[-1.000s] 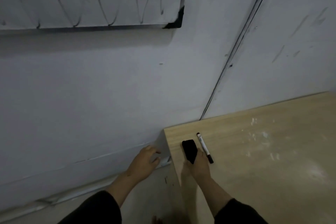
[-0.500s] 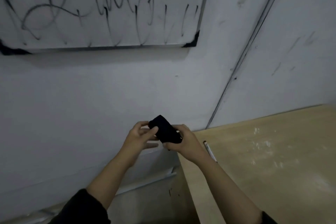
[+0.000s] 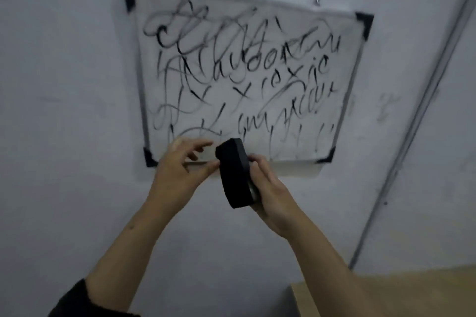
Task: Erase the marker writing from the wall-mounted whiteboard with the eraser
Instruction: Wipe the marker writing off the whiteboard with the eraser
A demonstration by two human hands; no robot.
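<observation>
Since half a second ago my view has swung up: the white wall-mounted whiteboard with black corner caps (image 3: pixel 304 41), then cut off at the top, now shows whole, and both hands have risen with the black block-shaped eraser (image 3: pixel 235 174) to its lower edge. The pen that lay on the table is out of view.

Motion blur softens everything; I cannot read the black marker writing (image 3: pixel 239 69) that covers the board, only loops and strokes. The board's bottom-left portion is hidden behind my hands.

Left of the board the grey wall (image 3: pixel 64 110) is bare and open. Below the board's bottom edge, my left hand (image 3: pixel 180 175) is raised with its back to me, fingers loosely spread and curled, thumb and fingertips near the eraser's left side; whether they touch it I cannot tell. The eraser stands nearly upright, overlapping the board's bottom frame. My right hand (image 3: pixel 270 193) grips its right side, fingers wrapped behind. Right of the board a thin dark vertical wall seam (image 3: pixel 422 116) runs down toward the light wooden tabletop (image 3: pixel 386 296), cut off at the frame's corner.
</observation>
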